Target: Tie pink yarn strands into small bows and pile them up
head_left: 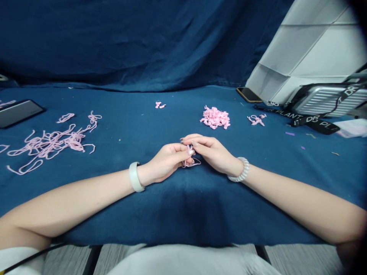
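Carefully, the left hand [164,162] and right hand [212,152] pinch soft, lightweight pink yarn [191,163], best gripped close to its loop.

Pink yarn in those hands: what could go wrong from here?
The pink yarn is pinched only at the fingertips of the left hand and right hand, so it might slip free. Its loose loop, lying on the blue cloth, could tangle. The coil bracelet on the right wrist might snag it if the hands move closer.
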`<act>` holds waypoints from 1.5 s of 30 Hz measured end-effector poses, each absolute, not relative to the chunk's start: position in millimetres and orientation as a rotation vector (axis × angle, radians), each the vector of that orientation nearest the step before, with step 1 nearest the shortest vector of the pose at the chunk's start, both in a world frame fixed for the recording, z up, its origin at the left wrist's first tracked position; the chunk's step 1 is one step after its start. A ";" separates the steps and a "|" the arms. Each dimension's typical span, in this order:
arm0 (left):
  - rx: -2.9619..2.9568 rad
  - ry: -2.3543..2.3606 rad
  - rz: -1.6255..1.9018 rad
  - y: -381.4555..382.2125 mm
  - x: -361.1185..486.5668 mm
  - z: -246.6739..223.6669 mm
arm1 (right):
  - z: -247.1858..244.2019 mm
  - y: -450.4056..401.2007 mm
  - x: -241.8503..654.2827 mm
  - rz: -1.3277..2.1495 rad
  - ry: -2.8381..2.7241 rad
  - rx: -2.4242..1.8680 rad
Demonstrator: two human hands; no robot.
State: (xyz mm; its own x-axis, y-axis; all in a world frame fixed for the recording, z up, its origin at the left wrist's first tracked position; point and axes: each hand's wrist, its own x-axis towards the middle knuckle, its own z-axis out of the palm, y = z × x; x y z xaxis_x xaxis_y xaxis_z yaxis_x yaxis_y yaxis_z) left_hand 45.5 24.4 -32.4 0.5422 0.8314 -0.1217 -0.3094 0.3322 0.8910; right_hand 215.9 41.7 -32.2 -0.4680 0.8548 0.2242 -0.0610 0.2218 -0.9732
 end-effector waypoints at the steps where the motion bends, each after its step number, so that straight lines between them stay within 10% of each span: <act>1: 0.968 0.646 0.810 24.6 45.5 -32.2 | -34.0 42.7 216.7 1.435 -1.661 -0.723; 33: 1.303 0.736 0.877 21.7 40.3 -31.0 | -31.1 37.4 206.6 1.809 -1.256 -0.726; 45: 1.399 0.849 1.129 24.9 29.4 3.6 | -34.7 21.8 204.7 1.146 -2.126 -0.763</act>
State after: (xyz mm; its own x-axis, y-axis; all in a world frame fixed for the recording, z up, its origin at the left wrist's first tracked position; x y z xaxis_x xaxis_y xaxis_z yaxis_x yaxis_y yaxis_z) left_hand 29.4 24.9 3.6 0.2905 0.9415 0.1712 -0.0969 -0.1490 0.9841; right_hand 204.7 21.8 -34.7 -0.6552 0.7190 0.2319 0.2014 0.4620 -0.8637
